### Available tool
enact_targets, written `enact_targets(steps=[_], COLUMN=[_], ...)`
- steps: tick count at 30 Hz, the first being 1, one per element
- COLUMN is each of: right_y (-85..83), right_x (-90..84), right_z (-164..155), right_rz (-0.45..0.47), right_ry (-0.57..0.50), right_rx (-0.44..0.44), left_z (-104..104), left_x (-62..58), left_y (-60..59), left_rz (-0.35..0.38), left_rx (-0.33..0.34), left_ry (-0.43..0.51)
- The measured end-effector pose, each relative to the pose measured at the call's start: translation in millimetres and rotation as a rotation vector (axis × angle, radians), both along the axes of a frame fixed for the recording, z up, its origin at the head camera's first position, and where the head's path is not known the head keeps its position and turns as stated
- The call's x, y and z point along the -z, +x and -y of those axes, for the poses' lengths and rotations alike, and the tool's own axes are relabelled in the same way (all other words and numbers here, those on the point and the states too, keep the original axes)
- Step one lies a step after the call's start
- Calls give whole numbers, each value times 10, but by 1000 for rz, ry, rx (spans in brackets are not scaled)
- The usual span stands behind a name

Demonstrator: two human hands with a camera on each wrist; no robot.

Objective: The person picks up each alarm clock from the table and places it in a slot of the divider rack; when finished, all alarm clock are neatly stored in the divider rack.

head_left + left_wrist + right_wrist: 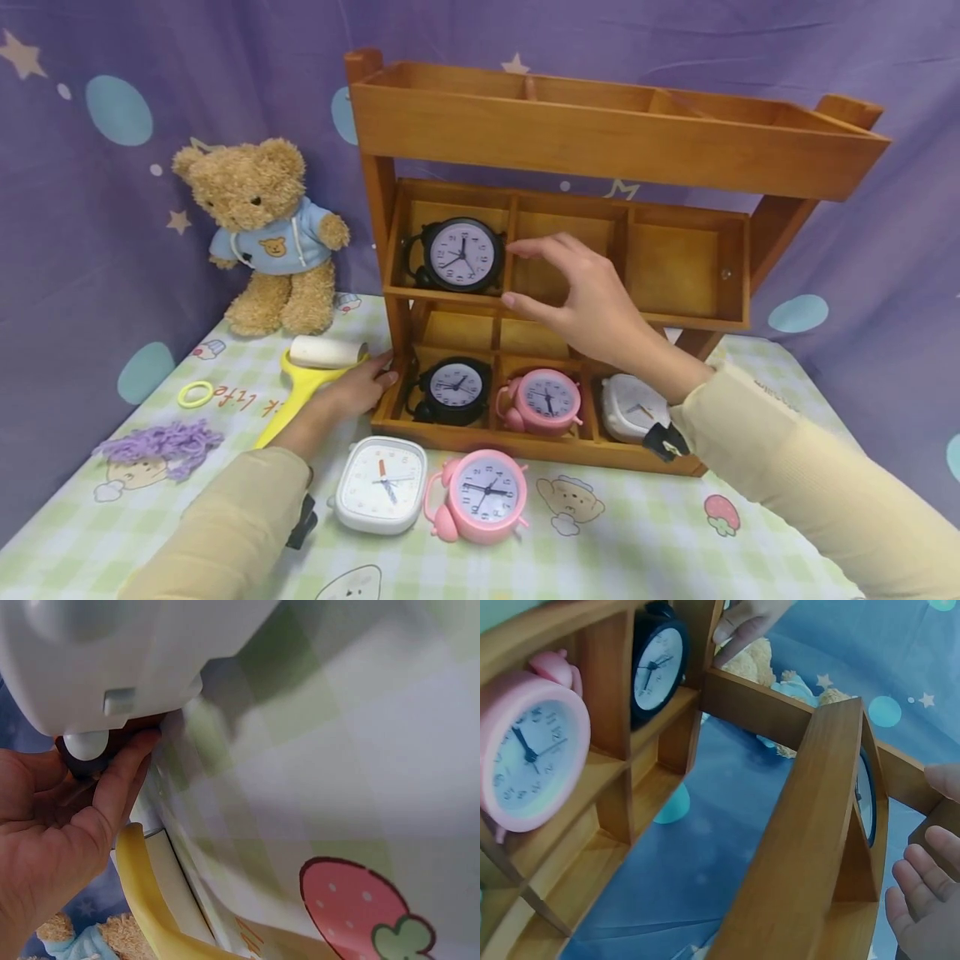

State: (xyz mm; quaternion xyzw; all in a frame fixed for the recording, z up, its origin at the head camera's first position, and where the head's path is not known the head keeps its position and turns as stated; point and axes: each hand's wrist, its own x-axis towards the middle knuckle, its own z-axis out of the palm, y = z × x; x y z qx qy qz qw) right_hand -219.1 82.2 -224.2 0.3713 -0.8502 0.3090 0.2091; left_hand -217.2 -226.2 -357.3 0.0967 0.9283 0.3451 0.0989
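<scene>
My left hand [356,396] grips the lower left corner of the wooden shelf rack [615,154]; in the left wrist view, thumb and fingers [116,787] lie on either side of that corner. My right hand [592,308] is raised in front of the middle tier, thumb and fingers spread and holding nothing. Its fingertips are close beside a black alarm clock [463,254] in the left compartment. Below, the bottom tier holds another black alarm clock [456,390], a pink alarm clock [549,402] and a white clock [633,407], partly covered by my right wrist.
A white square clock [382,483] and a pink alarm clock [487,497] are on the checked cloth before the rack. Left of it are a yellow-handled lint roller [303,383], a teddy bear [273,237], a yellow ring [196,394] and purple yarn [168,442].
</scene>
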Motion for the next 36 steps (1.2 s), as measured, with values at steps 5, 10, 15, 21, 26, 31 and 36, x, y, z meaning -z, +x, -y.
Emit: enact_targets(steps=[5, 10, 15, 21, 26, 31, 36], right_y=[61, 142, 239, 365, 441, 494, 544], right_x=[105, 212, 301, 427, 559, 729, 926], right_z=[-96, -187, -251, -319, -370, -412, -430], right_rz=[38, 104, 166, 246, 302, 337, 367], right_ry=[-27, -27, -18, -6, -38, -62, -59], right_rx=[-4, -7, 3, 19, -3, -18, -40], left_z=[3, 4, 1, -4, -8, -13, -17], left_x=[5, 4, 0, -4, -12, -25, -25], left_y=[0, 2, 1, -1, 5, 13, 9], left_rz=[1, -2, 7, 19, 13, 17, 18], left_rx=[-3, -5, -7, -13, -6, -11, -17], left_ry=[-1, -10, 1, -7, 3, -5, -17])
